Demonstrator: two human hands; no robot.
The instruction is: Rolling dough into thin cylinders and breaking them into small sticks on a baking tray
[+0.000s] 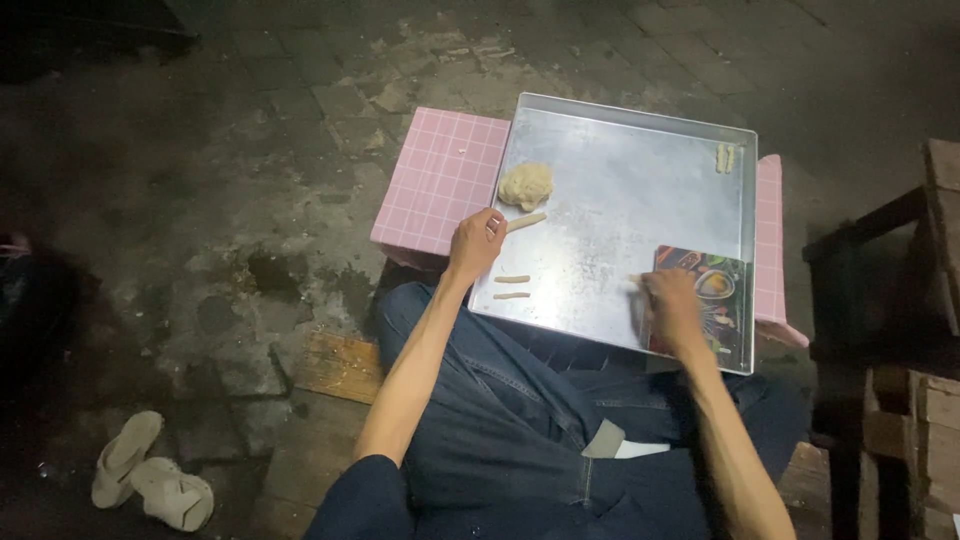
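Left hand (476, 243): closed around one end of a dough stick (527, 222), at the tray's 9 o'clock edge. The stick points toward 2 o'clock and lies on the metal.

Right hand (672, 308): blurred, fingers curled down at the tray's 5 o'clock corner, resting on the printed colour sheet (722, 290). Can't tell if it grips anything; a pale bit shows at its 10 o'clock side, too smeared to identify.

Dough lump (526, 185): just beyond the left hand at 12 o'clock, near the held stick's far end. Two short dough sticks (512, 286) lie side by side at the hand's 5 o'clock, close to the near-left rim. Two more small pieces (725, 157) lie in the far-right corner, well apart from everything else.

Tray (620, 140): square, shiny metal, shallow rim, sitting on a low table with a pink checked top (440, 175). The tray's near edge overhangs the person's knees, dark trousers.

Floor: dark stained concrete pavers, a wooden plank (340, 365) at the knee's 9 o'clock, a pair of pale sandals (150, 475) at 7 o'clock. Wooden furniture (900, 330) at 3 o'clock is cut off by the frame edge. Top-left corner is too dark to read.
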